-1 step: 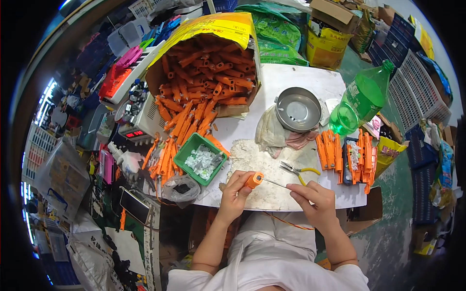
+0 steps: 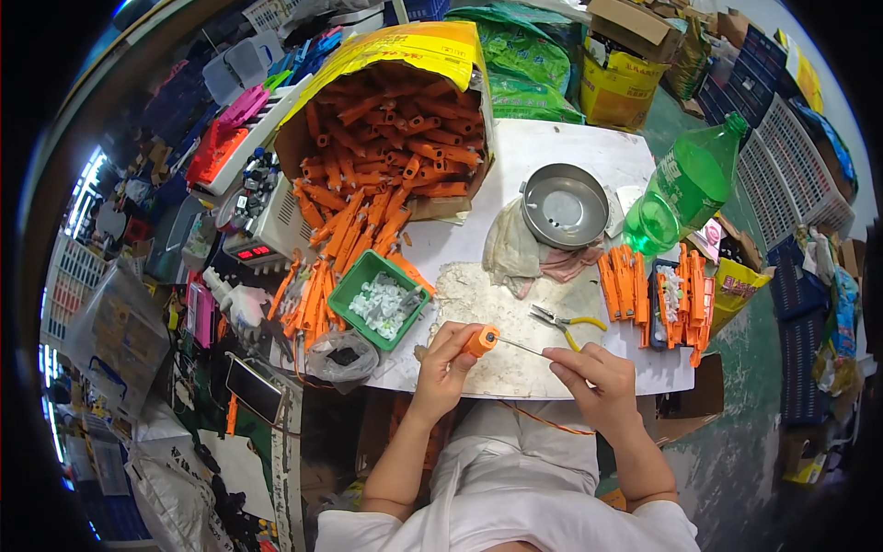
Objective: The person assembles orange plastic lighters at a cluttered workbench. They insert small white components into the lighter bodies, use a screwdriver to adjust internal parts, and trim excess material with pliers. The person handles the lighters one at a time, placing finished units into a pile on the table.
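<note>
Closed around an orange plastic piece (image 2: 480,341) is my left hand (image 2: 442,373), near the table's front edge. The piece's dark end faces right. My right hand (image 2: 596,379) pinches a thin metal rod-like tool (image 2: 520,347), whose far tip meets or nearly meets that end; its exact kind cannot be made out. Beyond my hands lie pliers with yellow handles (image 2: 585,322). A green bin (image 2: 343,309) of small white pieces stands left of them. Orange pieces spill toward it from a large yellow sack (image 2: 386,44). More orange pieces (image 2: 627,287) are lined up at the right.
A metal bowl (image 2: 565,207) rests by a pale cloth (image 2: 511,248) on the white table (image 2: 533,138). Beside it leans a large green bottle (image 2: 685,184). A crumpled clear plastic bag (image 2: 342,361) sits at the front left edge. Coloured wires (image 2: 543,420) cross my lap.
</note>
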Tool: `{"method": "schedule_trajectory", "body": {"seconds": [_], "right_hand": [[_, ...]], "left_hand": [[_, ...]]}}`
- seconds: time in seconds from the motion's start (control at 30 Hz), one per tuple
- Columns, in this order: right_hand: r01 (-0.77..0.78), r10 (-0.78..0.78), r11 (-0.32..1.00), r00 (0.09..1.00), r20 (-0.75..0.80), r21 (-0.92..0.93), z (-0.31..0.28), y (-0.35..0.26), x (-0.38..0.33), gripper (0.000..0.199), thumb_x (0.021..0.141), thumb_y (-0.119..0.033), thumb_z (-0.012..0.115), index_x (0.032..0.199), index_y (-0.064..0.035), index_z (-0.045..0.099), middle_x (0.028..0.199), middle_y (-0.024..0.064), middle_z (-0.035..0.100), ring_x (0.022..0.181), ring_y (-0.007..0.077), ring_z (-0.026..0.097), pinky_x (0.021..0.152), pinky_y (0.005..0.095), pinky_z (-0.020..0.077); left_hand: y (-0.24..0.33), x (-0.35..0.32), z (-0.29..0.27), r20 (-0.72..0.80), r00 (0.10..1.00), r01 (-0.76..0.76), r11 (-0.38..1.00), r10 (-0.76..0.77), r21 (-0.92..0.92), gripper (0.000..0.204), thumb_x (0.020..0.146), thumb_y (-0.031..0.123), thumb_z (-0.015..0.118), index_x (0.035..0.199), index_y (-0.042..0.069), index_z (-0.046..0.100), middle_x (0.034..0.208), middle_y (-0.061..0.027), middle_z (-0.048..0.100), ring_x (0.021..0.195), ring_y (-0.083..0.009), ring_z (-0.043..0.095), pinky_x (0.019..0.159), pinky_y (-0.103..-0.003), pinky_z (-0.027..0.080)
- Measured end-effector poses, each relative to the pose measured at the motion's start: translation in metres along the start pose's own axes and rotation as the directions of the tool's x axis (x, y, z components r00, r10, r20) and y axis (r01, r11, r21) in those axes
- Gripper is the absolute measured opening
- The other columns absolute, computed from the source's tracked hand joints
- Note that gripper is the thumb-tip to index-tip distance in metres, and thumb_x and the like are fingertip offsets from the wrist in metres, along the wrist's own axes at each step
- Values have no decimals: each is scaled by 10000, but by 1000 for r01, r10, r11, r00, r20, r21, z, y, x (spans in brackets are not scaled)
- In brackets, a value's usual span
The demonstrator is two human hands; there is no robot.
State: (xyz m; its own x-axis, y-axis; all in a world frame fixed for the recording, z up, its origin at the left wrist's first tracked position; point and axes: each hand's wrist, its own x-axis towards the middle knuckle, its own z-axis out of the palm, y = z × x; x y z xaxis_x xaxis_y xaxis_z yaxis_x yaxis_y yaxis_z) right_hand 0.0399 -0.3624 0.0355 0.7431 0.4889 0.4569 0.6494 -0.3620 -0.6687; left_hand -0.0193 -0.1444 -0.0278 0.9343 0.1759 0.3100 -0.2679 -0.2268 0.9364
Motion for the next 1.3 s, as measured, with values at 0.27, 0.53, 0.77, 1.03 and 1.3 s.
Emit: {"method": "schedule_trajectory", "body": {"seconds": [0.27,0.53,0.77,1.03,1.3], "right_hand": [[48,-49,998,999,-15,-47,5,5,0,250,748,-72,734,991,-121,706,580,24,459,458,140,440,426,289,350],[164,-176,979,980,-92,-120,32,24,-21,300,759,-34,712,1051,-97,686,569,34,452,442,157,429,411,294,342],[-262,292,886,956,-21,383,50,22,-36,231,856,-77,637,1075,-8,658,607,21,529,501,71,427,458,240,328],[-327,354,869,935,-4,372,41,14,-37,206,871,-80,630,1068,-43,679,596,35,472,549,93,435,491,242,328],[-102,109,989,993,-55,111,34,9,-36,273,811,-32,680,1081,-75,675,587,52,464,461,141,432,422,283,347]], "left_hand": [[0,1,-4,2,1000,-18,1000,18,1,457,936,339,539,1182,-45,557,1020,-77,528,904,-152,506,800,-247,404],[4,2,-6,89,995,44,999,-46,27,438,934,304,537,1199,-45,549,955,-80,543,822,-163,507,730,-262,407],[1,6,-16,215,975,46,997,-60,69,360,933,183,543,1208,-48,539,962,-110,553,859,-193,537,762,-266,424],[2,7,-11,186,977,92,993,-105,77,351,928,188,553,1195,-40,551,962,-101,552,862,-177,533,765,-256,420],[-3,3,-8,167,978,128,991,-123,-22,386,936,241,550,1200,-40,547,966,-86,543,873,-169,520,785,-253,410]]}}
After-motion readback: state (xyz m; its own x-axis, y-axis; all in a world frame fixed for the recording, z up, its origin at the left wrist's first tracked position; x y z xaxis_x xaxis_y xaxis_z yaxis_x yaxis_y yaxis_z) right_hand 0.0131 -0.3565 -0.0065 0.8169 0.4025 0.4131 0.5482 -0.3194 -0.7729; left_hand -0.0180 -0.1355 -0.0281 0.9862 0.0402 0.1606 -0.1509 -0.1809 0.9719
